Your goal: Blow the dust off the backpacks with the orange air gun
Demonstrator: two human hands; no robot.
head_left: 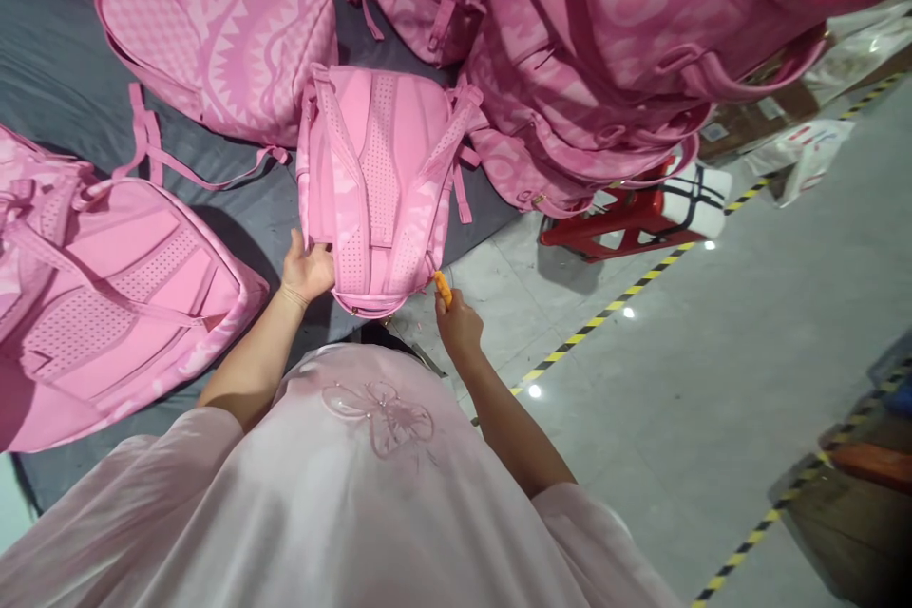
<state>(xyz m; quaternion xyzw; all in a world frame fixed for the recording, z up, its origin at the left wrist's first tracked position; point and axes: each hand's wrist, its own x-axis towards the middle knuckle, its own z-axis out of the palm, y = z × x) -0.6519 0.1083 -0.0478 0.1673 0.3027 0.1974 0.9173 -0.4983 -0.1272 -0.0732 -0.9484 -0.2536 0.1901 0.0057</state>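
Observation:
A pink backpack (381,157) lies at the centre with its straps and dotted back panel facing up and its handle end towards me. My left hand (308,274) is at its lower left side, thumb raised and the other fingers partly hidden at the bag's edge. At the lower right corner, my right hand (458,318) is closed around a small orange tool (443,288), whose tip meets the bag's edge. What the tip does there is too small to tell.
More pink backpacks lie at the left (106,304), upper left (220,43) and in a pile at the right (556,104), on a grey cloth (43,66). A red stool (613,223) stands on the floor beside yellow-black tape (605,313).

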